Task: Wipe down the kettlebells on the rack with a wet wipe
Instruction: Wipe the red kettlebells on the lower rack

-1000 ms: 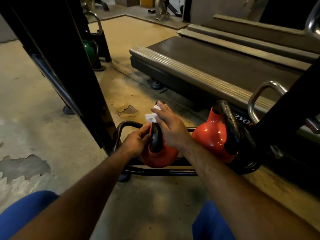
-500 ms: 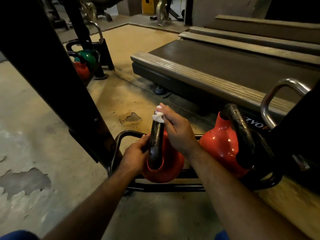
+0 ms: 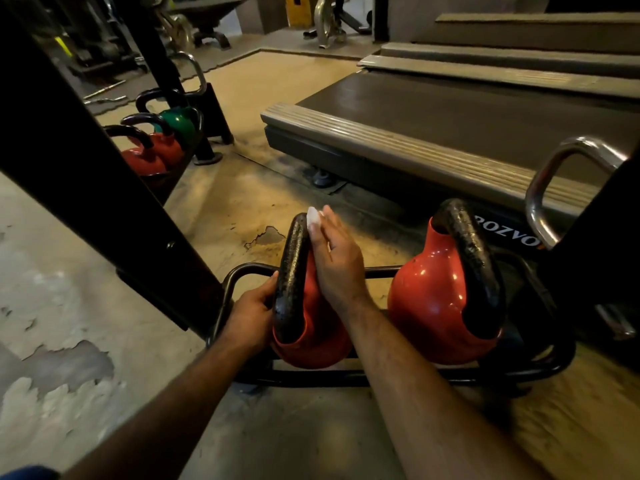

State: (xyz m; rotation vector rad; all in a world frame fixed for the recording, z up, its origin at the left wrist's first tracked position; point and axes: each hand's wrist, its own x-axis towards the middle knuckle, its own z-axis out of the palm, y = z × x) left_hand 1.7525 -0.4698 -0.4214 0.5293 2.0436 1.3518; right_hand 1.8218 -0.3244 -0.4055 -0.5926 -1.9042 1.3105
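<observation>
**A:** What can't you make out from up here?

**B:** Most of the wet wipe (image 3: 312, 215). Only a small white corner shows past my right hand (image 3: 337, 263); the rest is hidden under my fingers. My left hand (image 3: 252, 315) is half tucked behind the near kettlebell (image 3: 311, 332), so its fingertips are out of sight. The rack (image 3: 381, 377) is cut off by the dark upright (image 3: 86, 161) on one side and a black post on the other, and the writing on the treadmill (image 3: 450, 133) beyond is partly covered by the second kettlebell (image 3: 431, 306).

**B:** In the background I count 2 more red kettlebells (image 3: 152, 155) and a green one (image 3: 180, 124), all dim and partly blocked by that upright.

**A:** And your grip?

**B:** My right hand lies along the right side of the black handle (image 3: 292, 271), fingers nearly straight and close together, pressing the wipe against the handle near its top. Whether my thumb hooks round behind, I cannot tell. My left hand curls against the left side of the same kettlebell, at the base of the handle, thumb up beside the metal, holding it.

**A:** Where do the bells sit?

**B:** Both red ones stand upright on the low black rack, side by side but apart, the one I'm touching on the left end. The floor (image 3: 69, 306) beside it is patchy and peeling.
</observation>
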